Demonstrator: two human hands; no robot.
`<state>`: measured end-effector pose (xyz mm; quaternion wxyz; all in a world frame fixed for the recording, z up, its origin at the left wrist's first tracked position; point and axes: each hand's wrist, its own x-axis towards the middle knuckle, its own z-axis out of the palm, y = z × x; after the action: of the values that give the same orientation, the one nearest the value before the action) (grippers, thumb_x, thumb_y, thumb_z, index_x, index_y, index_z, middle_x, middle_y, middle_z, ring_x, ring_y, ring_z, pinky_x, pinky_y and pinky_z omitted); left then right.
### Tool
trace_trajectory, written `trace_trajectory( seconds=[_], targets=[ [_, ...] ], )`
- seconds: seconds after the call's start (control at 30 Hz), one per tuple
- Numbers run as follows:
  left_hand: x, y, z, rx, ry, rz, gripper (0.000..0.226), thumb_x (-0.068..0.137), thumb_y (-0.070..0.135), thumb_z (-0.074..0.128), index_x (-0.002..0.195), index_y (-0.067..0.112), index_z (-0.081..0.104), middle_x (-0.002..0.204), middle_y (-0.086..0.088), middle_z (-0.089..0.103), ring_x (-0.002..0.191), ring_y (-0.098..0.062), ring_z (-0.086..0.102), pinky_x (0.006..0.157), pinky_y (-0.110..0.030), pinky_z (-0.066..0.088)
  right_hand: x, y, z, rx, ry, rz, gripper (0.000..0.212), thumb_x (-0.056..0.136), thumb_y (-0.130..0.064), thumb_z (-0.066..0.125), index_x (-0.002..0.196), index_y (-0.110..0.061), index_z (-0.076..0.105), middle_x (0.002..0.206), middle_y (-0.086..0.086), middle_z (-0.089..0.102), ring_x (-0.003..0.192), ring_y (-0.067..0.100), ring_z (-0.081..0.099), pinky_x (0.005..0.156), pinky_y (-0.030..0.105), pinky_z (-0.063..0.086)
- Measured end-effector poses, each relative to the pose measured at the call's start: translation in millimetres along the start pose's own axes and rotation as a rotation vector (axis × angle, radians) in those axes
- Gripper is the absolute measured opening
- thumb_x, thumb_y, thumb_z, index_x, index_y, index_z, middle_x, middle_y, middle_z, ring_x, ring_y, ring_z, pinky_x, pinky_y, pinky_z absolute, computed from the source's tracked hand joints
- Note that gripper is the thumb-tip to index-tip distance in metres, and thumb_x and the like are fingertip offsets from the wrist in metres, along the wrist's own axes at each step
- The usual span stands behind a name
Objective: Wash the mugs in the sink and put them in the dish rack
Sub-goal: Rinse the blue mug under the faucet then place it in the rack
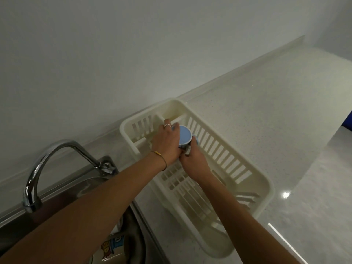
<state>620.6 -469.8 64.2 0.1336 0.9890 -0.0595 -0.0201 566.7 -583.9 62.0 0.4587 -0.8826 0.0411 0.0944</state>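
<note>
A light blue mug [184,136] is upside down, its flat base facing up, inside the far end of the cream plastic dish rack [253,174]. My left hand [166,142] grips the mug's left side, fingers wrapped round it. My right hand [192,161] holds the mug's near side by the handle [196,142]. A second mug [109,248] with a cartoon print lies in the steel sink [80,184] at the bottom, partly hidden by my left arm.
A curved chrome tap [38,168] arches over the sink at left. The rack stands on a pale speckled worktop [276,103] against a white wall. A blue object [347,121] shows at the right edge.
</note>
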Motion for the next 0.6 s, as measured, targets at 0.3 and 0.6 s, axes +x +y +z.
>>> trace_trajectory(
  seconds=[0.3, 0.6],
  targets=[
    [-13.0, -2.6, 5.0, -0.001, 0.041, -0.010, 0.085, 0.089, 0.030, 0.072, 0.159, 0.014, 0.026, 0.154, -0.014, 0.029, 0.129, -0.035, 0.038, 0.094, -0.043, 0.046, -4.9, -3.7, -4.4, -0.107, -0.018, -0.018, 0.075, 0.098, -0.013, 0.053, 0.160, -0.020, 0.012, 0.145, 0.008, 0.054, 0.117, 0.027, 0.061, 0.083, 0.028, 0.043],
    [-65.0, -12.7, -21.3, 0.076, 0.088, 0.089, 0.064, 0.089, 0.033, 0.068, 0.147, 0.019, 0.045, 0.153, -0.015, 0.042, 0.132, -0.035, 0.045, 0.106, -0.046, 0.040, -40.3, -28.3, -14.7, -0.642, 0.059, -0.127, 0.069, 0.093, -0.018, 0.051, 0.157, -0.020, 0.025, 0.163, 0.009, 0.028, 0.142, 0.033, 0.039, 0.113, 0.046, 0.039]
  ],
)
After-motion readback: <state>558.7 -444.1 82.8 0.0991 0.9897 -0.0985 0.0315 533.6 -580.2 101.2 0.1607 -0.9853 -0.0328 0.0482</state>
